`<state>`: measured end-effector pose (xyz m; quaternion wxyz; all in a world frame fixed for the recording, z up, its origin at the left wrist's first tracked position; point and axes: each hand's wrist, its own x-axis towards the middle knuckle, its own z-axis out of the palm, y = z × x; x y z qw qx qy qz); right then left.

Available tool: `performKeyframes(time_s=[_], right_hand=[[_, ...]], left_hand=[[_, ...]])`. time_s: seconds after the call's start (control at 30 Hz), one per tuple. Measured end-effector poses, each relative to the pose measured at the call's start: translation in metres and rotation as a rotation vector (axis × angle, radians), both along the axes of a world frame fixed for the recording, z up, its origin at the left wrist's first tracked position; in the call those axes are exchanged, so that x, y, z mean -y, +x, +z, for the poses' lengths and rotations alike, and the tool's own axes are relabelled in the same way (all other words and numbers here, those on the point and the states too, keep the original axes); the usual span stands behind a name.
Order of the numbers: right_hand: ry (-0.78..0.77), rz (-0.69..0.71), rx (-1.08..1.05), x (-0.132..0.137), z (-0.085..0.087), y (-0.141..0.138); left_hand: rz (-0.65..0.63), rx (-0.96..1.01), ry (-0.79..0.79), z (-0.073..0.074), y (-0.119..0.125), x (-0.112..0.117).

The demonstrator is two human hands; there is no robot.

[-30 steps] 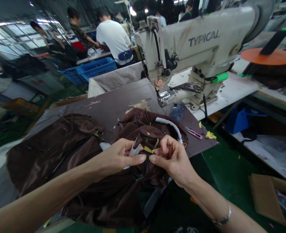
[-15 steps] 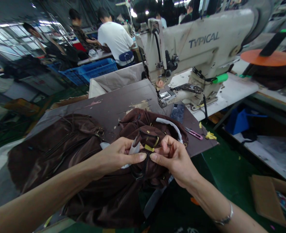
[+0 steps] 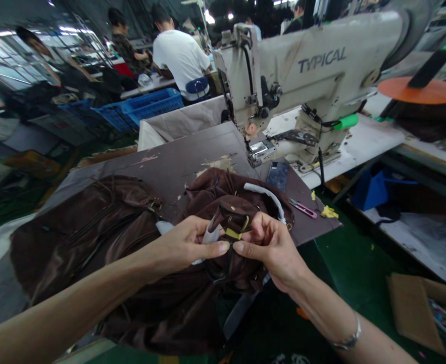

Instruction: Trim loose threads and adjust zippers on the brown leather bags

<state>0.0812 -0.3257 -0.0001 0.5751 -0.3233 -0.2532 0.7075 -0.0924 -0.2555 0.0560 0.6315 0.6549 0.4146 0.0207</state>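
Between my two hands is a dark brown bag, with a dark zipper running down its middle. My left hand pinches the edge on one side of the zipper end, thumb on top. My right hand pinches the other side, its thumb tip almost meeting the left one. Just above the thumbs a strip of yellow tape shows, and a brass-coloured ring sits beside it. A pale strip sticks up by my left fingers. The fingertips under the cloth are hidden.
Another brown bag lies left on the table. Beyond stands a sewing machine. A phone, pink-handled snips and yellow scraps lie right. A cardboard box is on the floor; people work behind blue crates.
My hands keep the same pinch on the bag, with barely any movement. The view has shifted very slightly. In the background, a person at the left has leaned further left.
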Motion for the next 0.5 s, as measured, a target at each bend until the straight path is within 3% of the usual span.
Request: performKeyframes(time_s=[0.17,0.5], right_hand=[[0.056,-0.004,0.035,0.0008,0.0008,-0.0008],[0.125,0.044,0.094,0.0016,0.0014,0.0021]], left_hand=[[0.037,0.029,-0.091,0.0014,0.0025,-0.0005],[0.009,-0.048,-0.032,0.0081,0.0029,0.0013]])
